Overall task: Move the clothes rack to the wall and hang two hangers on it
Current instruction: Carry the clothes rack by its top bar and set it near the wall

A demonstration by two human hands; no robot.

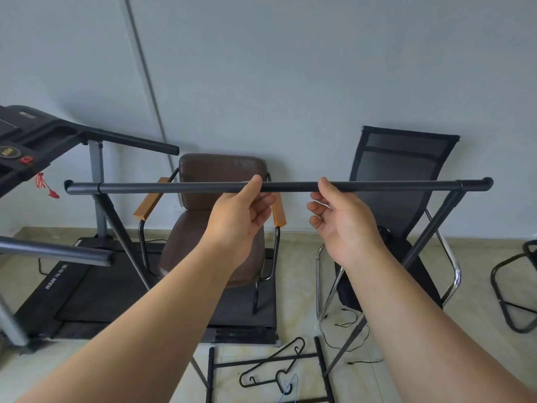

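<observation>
The black clothes rack's top bar [174, 187] runs level across the view, close in front of the pale wall [290, 82]. Its slanted legs drop to a base frame [308, 356] on the floor. My left hand [241, 213] and my right hand [343, 219] are at the bar's middle. Each thumb lies across the bar, while the fingers curl loosely just below it and do not wrap it. A black hanger [270, 366] lies on the floor inside the base frame, with a thin blue hanger [291, 388] beside it.
A brown armchair [220, 175] and a black mesh chair [401, 170] stand behind the rack against the wall. A treadmill [43, 135] fills the left side. Thin cables [348, 324] trail on the tiled floor, and another chair's base [511, 289] sits at the right edge.
</observation>
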